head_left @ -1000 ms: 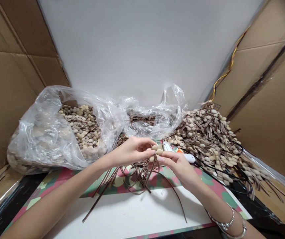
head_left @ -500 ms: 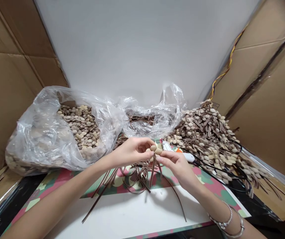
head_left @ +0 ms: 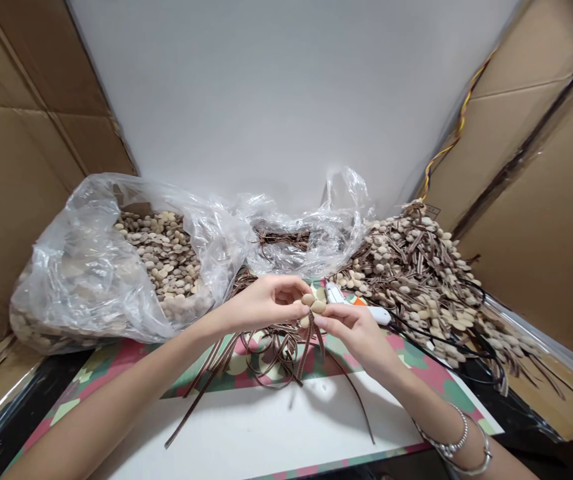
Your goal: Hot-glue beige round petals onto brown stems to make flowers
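Between my two hands is a small flower-like piece (head_left: 318, 306) made of beige padded ovals, with brown striped ribbon tails (head_left: 307, 343) hanging below it. My left hand (head_left: 271, 303) pinches it from the left, thumb and fingertips at its edge. My right hand (head_left: 354, 327) pinches it from the right, thumb close to where the ribbon meets the ovals. Loose brown ribbons (head_left: 271, 360) lie in loops on the board beneath. Just behind my right hand lies a white glue gun (head_left: 379, 315) with an orange part, partly hidden by the fingers.
At left, a clear plastic bag (head_left: 91, 267) holds many beige padded pieces (head_left: 166, 257). Another plastic bag (head_left: 336, 233) with brown ribbon (head_left: 284, 240) sits behind my hands. A heap of ribboned pieces (head_left: 416, 267) and a black cable (head_left: 466, 353) are at right. Cardboard walls (head_left: 541, 167) flank both sides.
The flower-like piece has turned slightly in my fingers, and its ovals sit a little differently. Both hands keep nearly the same place and grip.
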### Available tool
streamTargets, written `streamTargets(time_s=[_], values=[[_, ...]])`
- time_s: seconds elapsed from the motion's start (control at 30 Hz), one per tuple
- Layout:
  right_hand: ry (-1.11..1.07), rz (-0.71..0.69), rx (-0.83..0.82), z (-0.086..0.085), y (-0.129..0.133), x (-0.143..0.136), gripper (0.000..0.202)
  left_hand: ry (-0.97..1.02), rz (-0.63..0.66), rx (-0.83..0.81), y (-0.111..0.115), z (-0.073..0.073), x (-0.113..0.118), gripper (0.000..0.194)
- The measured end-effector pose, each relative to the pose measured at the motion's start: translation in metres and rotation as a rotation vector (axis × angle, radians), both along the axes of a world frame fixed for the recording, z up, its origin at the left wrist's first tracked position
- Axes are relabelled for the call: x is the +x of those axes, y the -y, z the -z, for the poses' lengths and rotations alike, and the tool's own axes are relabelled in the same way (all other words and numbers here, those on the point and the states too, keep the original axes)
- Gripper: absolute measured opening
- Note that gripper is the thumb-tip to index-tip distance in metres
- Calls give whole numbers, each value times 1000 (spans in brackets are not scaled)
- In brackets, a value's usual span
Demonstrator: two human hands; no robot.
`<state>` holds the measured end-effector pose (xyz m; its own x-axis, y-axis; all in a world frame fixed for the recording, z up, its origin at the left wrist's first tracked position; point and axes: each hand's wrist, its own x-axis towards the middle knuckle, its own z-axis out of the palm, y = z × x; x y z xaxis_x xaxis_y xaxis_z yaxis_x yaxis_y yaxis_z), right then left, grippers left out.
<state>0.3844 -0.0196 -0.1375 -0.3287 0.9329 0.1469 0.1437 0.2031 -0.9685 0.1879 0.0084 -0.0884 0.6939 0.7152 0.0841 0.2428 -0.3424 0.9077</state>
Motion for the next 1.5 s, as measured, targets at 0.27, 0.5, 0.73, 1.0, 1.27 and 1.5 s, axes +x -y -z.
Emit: streamTargets(time_s=[0.27,0.5,0.73,1.0,1.27,1.5], values=[[75,22,168,-6,-2,6,17,-28,77,-108,1,-2,1,23],[290,302,544,-3,-7,10,16,-166,-107,-78,-17,-10,-22,42],[733,375,1242,13,-7,3,11,-69,-217,26,4,9,5,39],[480,192,1138,6,-1,-4,14,225,-162,-293,4,33,21,38],[248,158,449,-1,-12,5,13,309,-163,-493,1,30,18,59],[-32,161,126,1,-14,8,23,473,2,-664,0,33,26,36]])
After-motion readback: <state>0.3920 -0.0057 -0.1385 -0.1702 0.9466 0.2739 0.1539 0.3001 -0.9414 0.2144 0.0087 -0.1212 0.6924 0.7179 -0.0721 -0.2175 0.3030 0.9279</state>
